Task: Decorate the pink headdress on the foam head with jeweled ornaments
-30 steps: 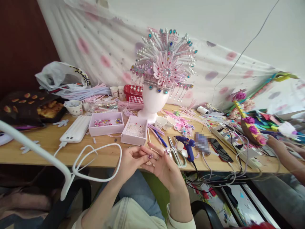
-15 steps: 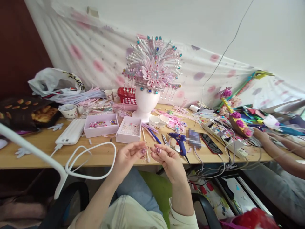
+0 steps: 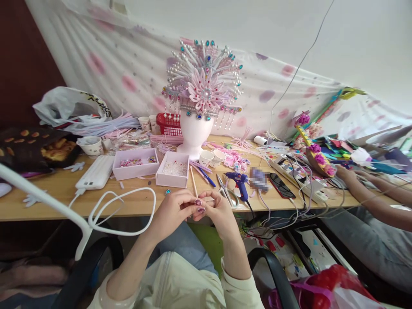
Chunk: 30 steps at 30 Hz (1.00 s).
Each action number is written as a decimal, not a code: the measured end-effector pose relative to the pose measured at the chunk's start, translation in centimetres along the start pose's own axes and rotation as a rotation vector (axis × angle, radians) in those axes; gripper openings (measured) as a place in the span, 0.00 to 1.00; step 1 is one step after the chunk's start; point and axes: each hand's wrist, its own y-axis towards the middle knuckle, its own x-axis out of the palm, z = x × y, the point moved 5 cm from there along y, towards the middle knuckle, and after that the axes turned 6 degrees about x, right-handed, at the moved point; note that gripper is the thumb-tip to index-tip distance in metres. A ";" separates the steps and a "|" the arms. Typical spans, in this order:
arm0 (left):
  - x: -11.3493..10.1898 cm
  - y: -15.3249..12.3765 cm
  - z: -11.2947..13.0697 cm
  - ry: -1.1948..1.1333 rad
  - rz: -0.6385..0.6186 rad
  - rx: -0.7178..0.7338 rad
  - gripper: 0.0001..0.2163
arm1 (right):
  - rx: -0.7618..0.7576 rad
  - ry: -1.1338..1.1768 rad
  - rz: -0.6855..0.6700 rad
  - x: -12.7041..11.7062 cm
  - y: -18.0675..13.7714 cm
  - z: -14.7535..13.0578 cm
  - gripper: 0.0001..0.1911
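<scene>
Small pale piece (image 3: 206, 201), too tiny to ID, pinched between fingertips of left hand (image 3: 174, 211) and right hand (image 3: 220, 213), both curled nearly closed, at table (image 3: 48, 206) front edge. Loose gem (image 3: 168, 192) just beyond left hand; scissors (image 3: 226, 195), glue gun (image 3: 240, 183) near right.

Bright, even daylight — soft shadows, wide-angle bending at edges, one blurred patch.

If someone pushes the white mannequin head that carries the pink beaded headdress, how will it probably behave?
The white mannequin head would probably tip rather than slide: the pink beaded headdress is much wider than its base. The hanging bead strands would likely swing and tangle, and the thin spikes look fragile.
</scene>
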 end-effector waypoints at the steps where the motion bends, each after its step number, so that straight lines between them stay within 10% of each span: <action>1: -0.3 -0.1 0.2 0.055 -0.032 -0.010 0.09 | 0.024 -0.006 -0.049 0.2 0.0 0.3 0.24; 7: -2.5 -0.6 0.0 0.134 -0.104 -0.035 0.11 | 0.111 0.008 -0.324 1.5 -0.4 0.6 0.25; 13: -4.9 -1.3 -1.5 -0.171 0.324 -0.087 0.10 | -0.001 -0.109 -0.215 0.0 -0.4 -0.8 0.21; 23: -2.0 -0.8 1.2 0.013 0.203 0.106 0.12 | -0.138 -0.345 -0.096 0.2 0.0 -0.8 0.17; 30: -2.9 -1.8 -1.5 -0.195 0.550 -0.013 0.15 | -0.202 -0.237 0.012 -0.1 -0.5 -1.4 0.12</action>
